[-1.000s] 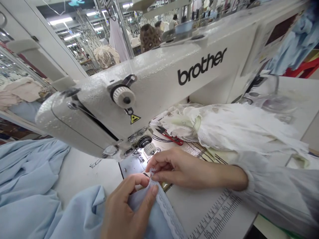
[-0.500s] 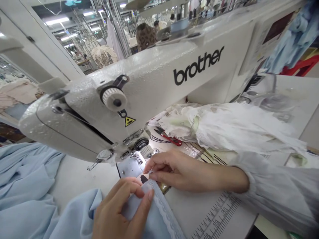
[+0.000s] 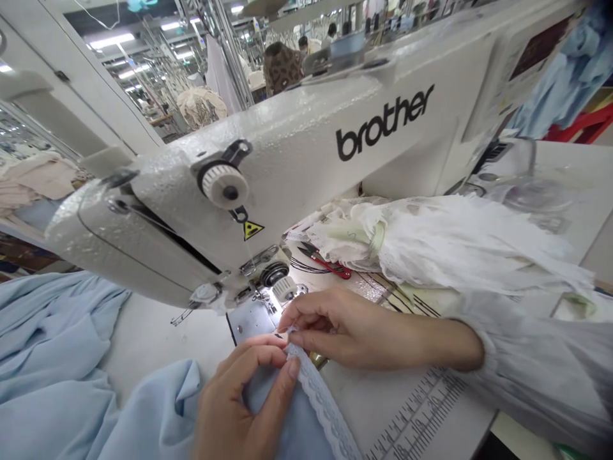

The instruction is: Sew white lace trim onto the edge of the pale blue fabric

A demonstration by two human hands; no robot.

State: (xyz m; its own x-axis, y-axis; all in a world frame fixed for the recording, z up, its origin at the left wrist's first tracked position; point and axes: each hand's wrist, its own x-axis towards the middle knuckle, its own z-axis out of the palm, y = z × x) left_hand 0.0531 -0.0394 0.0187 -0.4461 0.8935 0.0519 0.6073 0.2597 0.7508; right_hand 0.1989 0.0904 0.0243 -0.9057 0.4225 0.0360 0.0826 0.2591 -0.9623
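Light blue fabric [image 3: 287, 428] lies in front of the sewing machine [image 3: 297, 153], with a white lace trim [image 3: 318, 390] along its right edge. My left hand [image 3: 249, 390] pinches the fabric close to its top corner, thumb and fingers closed on it. Just beyond, my right hand [image 3: 345, 326] has thumb and forefinger pressed together on the end of the lace at that corner. Both hands' fingertips nearly meet. The needle area and metal plate [image 3: 251, 322] are lit just behind them, and the fabric corner is partly hidden by fingers.
Red-handled thread snips [image 3: 330, 263] lie behind my right hand, beside dark cords. A tied bundle of white lace [image 3: 460, 236] rests under the machine arm. More blue fabric [image 3: 52, 364] is heaped at left. Ruler markings [image 3: 426, 415] run along the table's front.
My left hand has moved slightly right and up, bringing the fabric corner closer to my right fingertips. My right hand stays almost in place. The view has shifted a little.
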